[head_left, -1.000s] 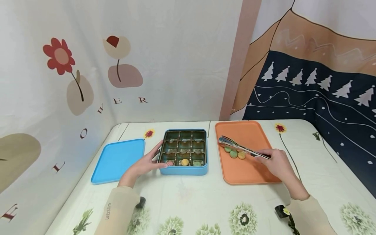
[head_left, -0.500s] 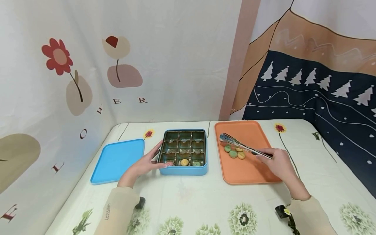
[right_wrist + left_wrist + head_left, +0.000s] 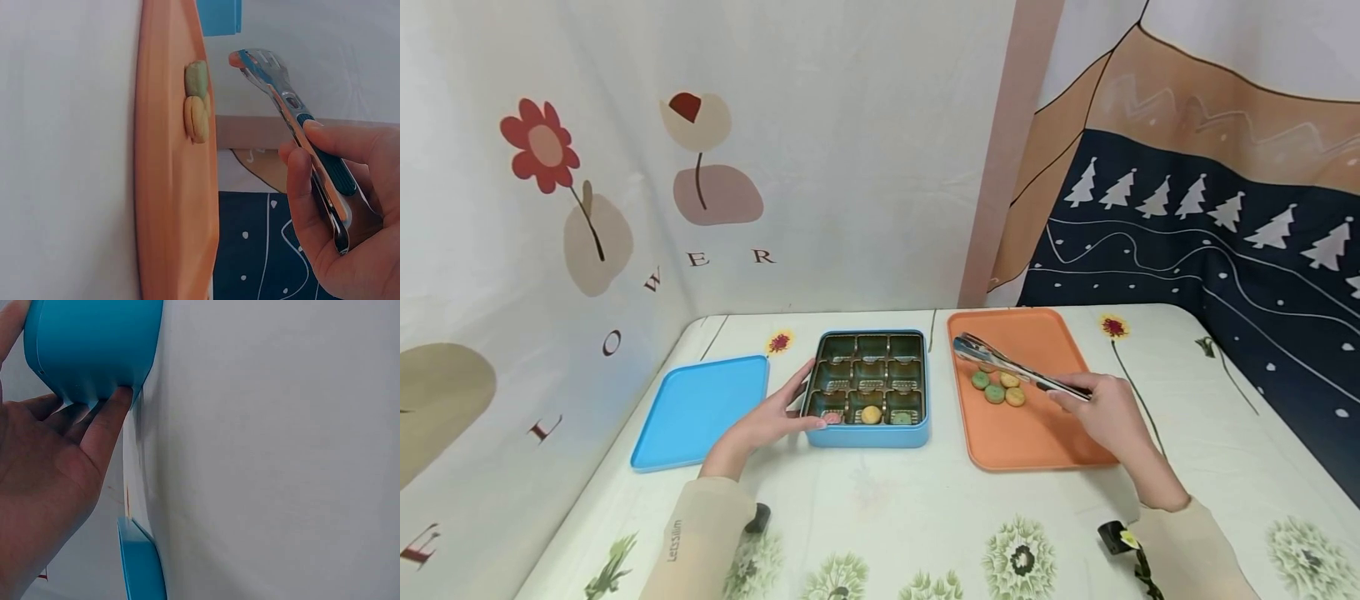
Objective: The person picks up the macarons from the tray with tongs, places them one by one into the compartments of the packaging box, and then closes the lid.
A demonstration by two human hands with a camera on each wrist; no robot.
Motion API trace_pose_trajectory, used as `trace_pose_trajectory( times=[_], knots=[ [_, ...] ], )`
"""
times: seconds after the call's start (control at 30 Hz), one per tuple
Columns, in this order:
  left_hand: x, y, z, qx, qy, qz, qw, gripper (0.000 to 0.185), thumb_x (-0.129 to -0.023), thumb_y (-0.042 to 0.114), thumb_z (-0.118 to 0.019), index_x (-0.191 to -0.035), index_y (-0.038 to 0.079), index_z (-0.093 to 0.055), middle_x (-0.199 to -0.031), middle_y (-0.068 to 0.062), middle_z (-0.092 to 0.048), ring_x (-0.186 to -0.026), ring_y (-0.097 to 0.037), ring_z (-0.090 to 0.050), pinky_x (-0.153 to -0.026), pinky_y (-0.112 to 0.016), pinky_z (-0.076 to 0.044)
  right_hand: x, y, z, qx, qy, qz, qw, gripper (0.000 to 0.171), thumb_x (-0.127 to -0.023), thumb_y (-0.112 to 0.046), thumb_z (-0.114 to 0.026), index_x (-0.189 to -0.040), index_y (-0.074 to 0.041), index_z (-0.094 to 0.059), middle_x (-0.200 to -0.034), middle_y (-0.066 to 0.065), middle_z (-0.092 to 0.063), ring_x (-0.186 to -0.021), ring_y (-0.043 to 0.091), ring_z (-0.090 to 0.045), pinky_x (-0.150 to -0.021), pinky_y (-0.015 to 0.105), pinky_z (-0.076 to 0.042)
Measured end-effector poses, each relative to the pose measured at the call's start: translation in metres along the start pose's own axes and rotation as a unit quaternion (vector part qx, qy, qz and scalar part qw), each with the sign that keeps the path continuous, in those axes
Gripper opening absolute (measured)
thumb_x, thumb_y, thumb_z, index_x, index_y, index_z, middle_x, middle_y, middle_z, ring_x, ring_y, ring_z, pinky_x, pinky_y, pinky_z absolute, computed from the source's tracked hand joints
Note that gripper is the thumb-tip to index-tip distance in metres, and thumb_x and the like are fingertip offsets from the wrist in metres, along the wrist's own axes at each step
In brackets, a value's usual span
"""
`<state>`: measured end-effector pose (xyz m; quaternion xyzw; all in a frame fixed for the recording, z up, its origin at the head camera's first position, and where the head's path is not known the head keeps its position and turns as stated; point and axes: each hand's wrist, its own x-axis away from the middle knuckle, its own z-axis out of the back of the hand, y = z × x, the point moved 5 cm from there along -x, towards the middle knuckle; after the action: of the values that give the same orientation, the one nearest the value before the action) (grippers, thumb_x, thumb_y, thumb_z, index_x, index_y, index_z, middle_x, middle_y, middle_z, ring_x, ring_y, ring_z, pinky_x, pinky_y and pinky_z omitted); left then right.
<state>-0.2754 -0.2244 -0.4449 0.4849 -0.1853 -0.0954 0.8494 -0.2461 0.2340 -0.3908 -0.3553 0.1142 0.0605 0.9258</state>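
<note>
A blue box with a brown compartment insert stands mid-table. Its front row holds a pink macaron, a yellow macaron and a green macaron. My left hand holds the box's front left corner, thumb at the front and fingers along the side. Over the orange tray, my right hand grips metal tongs. At their tips a pinkish-orange piece shows in the right wrist view; its kind is unclear. Below them lie several green and yellow macarons, partly covered.
A blue lid lies flat left of the box, close to my left forearm. The flower-print tablecloth covers the table. Printed curtains stand behind and at both sides.
The tongs' tips rose slightly and swung right, then back left over the tray, uncovering more of the yellow macarons. My left hand and the box stay in place.
</note>
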Motion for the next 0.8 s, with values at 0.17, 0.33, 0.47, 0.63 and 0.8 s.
trace_pose_trajectory(
  times=[0.17,0.33,0.47,0.63,0.8],
  knots=[
    [0.0,0.0,0.0,-0.015,0.003,-0.004,0.9999,0.107,-0.09,0.029,-0.075,-0.161,0.032,0.003,-0.169,-0.016,0.003,-0.153,-0.047,-0.01,-0.118,-0.066,-0.025,-0.001,-0.006,0.0,0.0,0.012,0.009,1.0,0.025,-0.089,-0.013,-0.075,-0.108,0.004,-0.075,-0.099,0.023,-0.075,-0.064,0.012,-0.056,-0.05,0.023,-0.038],
    [0.0,0.0,0.001,-0.036,0.008,-0.015,0.9992,0.107,-0.089,0.03,-0.076,-0.162,0.03,0.002,-0.169,-0.017,0.002,-0.152,-0.047,-0.01,-0.117,-0.066,-0.025,-0.003,-0.013,-0.002,-0.01,0.007,0.009,1.0,0.026,-0.089,-0.012,-0.075,-0.109,0.004,-0.075,-0.096,0.022,-0.076,-0.066,0.013,-0.06,-0.051,0.022,-0.04],
    [0.0,0.001,0.001,-0.033,0.006,-0.021,0.9992,0.108,-0.088,0.029,-0.077,-0.162,0.028,0.002,-0.168,-0.018,0.001,-0.153,-0.046,-0.011,-0.118,-0.064,-0.026,-0.004,-0.019,-0.005,-0.028,-0.008,0.004,1.0,0.027,-0.09,-0.012,-0.073,-0.112,0.005,-0.074,-0.093,0.021,-0.076,-0.069,0.016,-0.069,-0.051,0.022,-0.045],
    [0.0,0.001,0.001,-0.029,0.005,-0.019,0.9994,0.108,-0.088,0.029,-0.077,-0.162,0.029,0.002,-0.169,-0.017,0.003,-0.153,-0.046,-0.009,-0.118,-0.064,-0.026,-0.005,-0.026,-0.01,-0.04,-0.015,0.005,0.999,0.026,-0.09,-0.012,-0.073,-0.111,0.003,-0.075,-0.098,0.021,-0.076,-0.072,0.019,-0.072,-0.056,0.02,-0.05],
    [0.0,0.001,0.001,-0.02,0.001,-0.012,0.9997,0.106,-0.09,0.028,-0.075,-0.162,0.031,0.003,-0.169,-0.015,0.005,-0.153,-0.046,-0.007,-0.119,-0.065,-0.024,-0.005,-0.033,-0.015,-0.045,-0.019,0.017,0.999,0.025,-0.089,-0.012,-0.074,-0.11,0.002,-0.075,-0.1,0.02,-0.076,-0.072,0.016,-0.072,-0.056,0.02,-0.051]
  ],
)
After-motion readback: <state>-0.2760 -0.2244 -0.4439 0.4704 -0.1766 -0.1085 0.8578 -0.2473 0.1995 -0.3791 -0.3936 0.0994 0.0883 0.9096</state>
